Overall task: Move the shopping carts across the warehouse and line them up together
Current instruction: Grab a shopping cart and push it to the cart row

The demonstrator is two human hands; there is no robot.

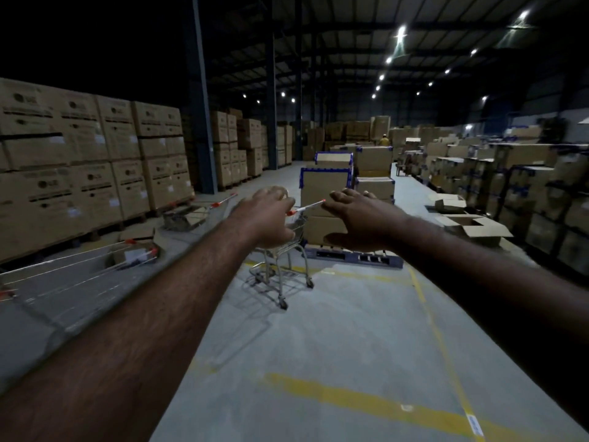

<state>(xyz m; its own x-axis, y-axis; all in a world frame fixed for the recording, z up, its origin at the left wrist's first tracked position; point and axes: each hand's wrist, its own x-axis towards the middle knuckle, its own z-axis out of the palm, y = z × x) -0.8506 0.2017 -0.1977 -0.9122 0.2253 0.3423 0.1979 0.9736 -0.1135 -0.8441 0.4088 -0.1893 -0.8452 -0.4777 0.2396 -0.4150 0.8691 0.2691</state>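
As I judge it, the task was not far along. One shopping cart stood on the floor just in front of the pallet of cartons, alone and not joined to any other cart. The left hand was at the left end of the cart's handle with its fingers curled, but I cannot tell if it really grasped the bar or was only close to it. The right hand was released, with fingers spread, near the right end of the handle and not closed on it. To the left of the pallet a second cart stood apart. Farther left of the pallet, more carts appeared, blurred. The carts were therefore scattered, and bringing them together into one line remained to be done.
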